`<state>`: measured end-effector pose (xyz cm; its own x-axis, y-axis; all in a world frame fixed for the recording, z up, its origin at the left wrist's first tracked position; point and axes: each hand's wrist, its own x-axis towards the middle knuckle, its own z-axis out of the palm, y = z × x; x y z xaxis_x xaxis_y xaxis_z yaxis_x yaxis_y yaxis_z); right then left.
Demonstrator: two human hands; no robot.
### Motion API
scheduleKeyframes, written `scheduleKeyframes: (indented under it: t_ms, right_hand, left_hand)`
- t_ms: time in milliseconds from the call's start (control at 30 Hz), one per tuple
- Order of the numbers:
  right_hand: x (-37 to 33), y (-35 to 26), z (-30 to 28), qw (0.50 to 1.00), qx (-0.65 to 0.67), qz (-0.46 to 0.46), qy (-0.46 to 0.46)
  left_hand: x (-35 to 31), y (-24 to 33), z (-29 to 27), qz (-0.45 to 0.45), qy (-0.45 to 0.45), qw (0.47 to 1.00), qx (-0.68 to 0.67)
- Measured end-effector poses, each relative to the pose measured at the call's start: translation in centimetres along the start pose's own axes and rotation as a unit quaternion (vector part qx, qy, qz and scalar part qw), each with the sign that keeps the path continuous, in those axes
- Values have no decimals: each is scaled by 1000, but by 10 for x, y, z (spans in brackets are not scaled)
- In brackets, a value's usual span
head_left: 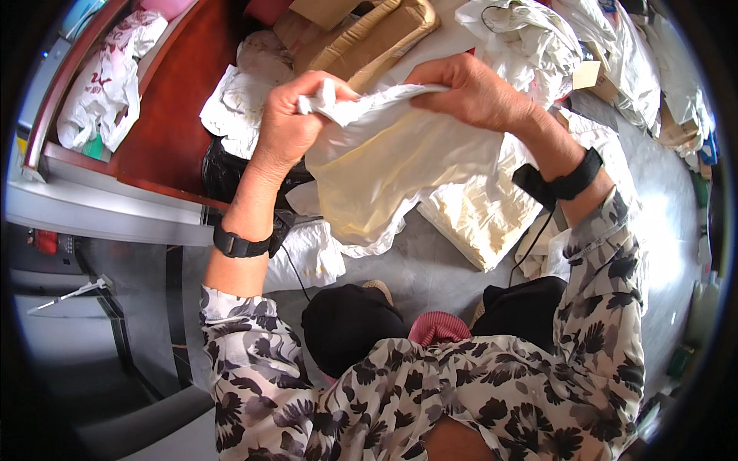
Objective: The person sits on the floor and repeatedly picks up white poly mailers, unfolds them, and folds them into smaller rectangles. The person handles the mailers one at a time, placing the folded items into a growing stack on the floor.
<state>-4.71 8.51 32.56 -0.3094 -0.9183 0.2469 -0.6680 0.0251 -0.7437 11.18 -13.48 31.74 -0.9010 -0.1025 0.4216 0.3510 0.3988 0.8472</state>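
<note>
Both hands are raised in front of me with a thin, soft white plastic bag (392, 169) between them. My left hand (294, 119) is closed round its bunched upper left corner, and a twisted end pokes out above the fist. My right hand (470, 92) pinches the upper right edge, with the thumb and fingers together. The top edge runs nearly straight from hand to hand. Below it the bag hangs down in loose folds, yellowish in the middle. A flat, creased cream bundle (480, 219) lies on the floor behind and to the right of it.
A reddish-brown wooden surface (181, 100) stands at the left, with a white carrier bag (111, 96) beside it. Crumpled white material (238, 104) and cardboard (361, 42) lie beyond my hands. More white bags (530, 38) are piled far right. My black-covered knees (350, 326) are close below.
</note>
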Motion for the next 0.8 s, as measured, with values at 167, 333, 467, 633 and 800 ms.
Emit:
scheduleKeyframes:
  t_ms: [167, 333, 467, 633, 800]
  right_hand:
    - [-34, 11, -77, 959, -149, 120, 211]
    - [-106, 22, -121, 969, -59, 160, 180]
    - [-161, 56, -115, 958, -89, 217, 166]
    - [-253, 117, -110, 889, -8, 405, 213]
    - [-327, 168, -92, 881, -21, 427, 205]
  left_hand:
    - [23, 34, -42, -18, 294, 950, -106]
    - [10, 28, -56, -126, 325, 928, -132]
    - [0, 0, -62, -219, 360, 887, -191]
    - [-9, -17, -74, -249, 348, 893, -140]
    - [-6, -51, -52, -291, 315, 879, -210]
